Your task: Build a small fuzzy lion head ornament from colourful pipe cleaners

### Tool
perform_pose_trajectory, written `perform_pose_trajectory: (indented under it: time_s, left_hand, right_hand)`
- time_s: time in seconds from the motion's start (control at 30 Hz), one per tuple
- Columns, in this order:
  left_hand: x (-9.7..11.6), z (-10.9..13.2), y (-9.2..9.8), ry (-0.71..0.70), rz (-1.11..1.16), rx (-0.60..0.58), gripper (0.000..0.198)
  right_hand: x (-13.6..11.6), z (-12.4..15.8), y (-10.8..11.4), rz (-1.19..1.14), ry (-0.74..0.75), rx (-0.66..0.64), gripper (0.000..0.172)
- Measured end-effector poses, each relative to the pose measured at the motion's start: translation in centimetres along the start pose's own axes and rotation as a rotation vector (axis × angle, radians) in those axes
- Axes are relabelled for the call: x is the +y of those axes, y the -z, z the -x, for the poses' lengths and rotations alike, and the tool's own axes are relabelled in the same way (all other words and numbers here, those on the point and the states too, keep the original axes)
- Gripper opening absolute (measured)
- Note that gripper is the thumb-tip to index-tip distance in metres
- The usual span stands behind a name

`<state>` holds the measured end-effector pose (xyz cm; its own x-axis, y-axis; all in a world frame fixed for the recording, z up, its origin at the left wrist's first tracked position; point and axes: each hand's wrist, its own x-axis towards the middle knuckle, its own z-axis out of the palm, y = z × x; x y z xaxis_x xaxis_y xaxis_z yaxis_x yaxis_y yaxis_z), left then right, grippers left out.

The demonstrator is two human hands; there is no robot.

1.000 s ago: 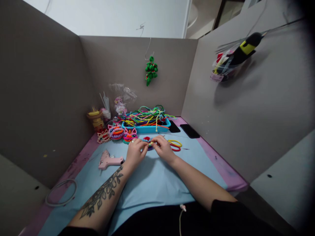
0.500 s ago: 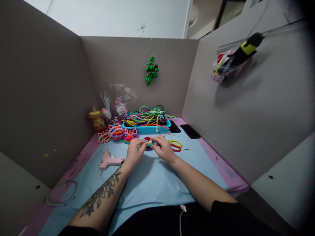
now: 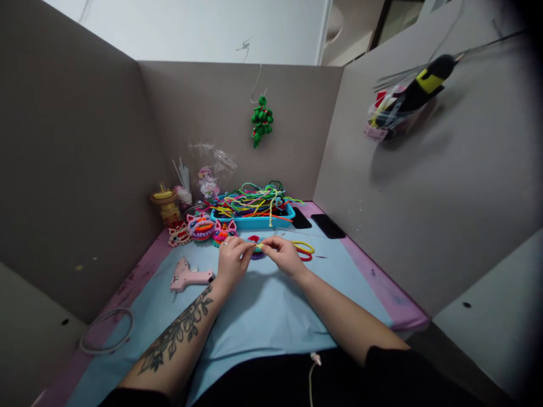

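My left hand [image 3: 233, 259] and my right hand [image 3: 283, 255] meet over the mat, thumbs and fingertips pinched together. Between them is a small pipe-cleaner piece [image 3: 257, 255] in red, teal and purple, with a yellow-green bit at the fingertips. The fingers hide part of it. Just past my right hand lie yellow and red loops [image 3: 304, 251] that look like scissor handles. Finished pipe-cleaner animal heads, one pink and purple [image 3: 201, 227] and another with an orange horn [image 3: 224, 230], stand beyond my left hand.
A pink glue gun [image 3: 190, 277] lies left of my hands. Behind them stands a blue tray [image 3: 254, 222] full of pipe cleaners. Two dark phones [image 3: 328, 226] lie at the back right. A coiled cable [image 3: 106, 330] rests at left. Grey partitions [image 3: 229, 124] enclose the table.
The fingertips of both hands have drawn closer together over the pipe-cleaner piece. My right fingers have come down across it, and the surrounding things have stayed put.
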<state>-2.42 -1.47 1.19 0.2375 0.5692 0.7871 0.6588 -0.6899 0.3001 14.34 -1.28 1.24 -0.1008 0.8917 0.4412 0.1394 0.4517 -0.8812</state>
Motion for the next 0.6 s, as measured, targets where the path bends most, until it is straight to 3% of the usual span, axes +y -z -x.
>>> perform_pose_trajectory:
  time_s: [0.27,0.6]
  left_hand:
    - [0.07,0.02,-0.39,0.049,0.094,0.001,0.016]
    - [0.24,0.00,-0.25,0.050,0.154,0.023,0.014]
  right_hand:
    - [-0.35,0.14,0.17,0.231,0.181,0.026,0.013]
    - [-0.32,-0.05,0.62,0.115,0.101,-0.092,0.017]
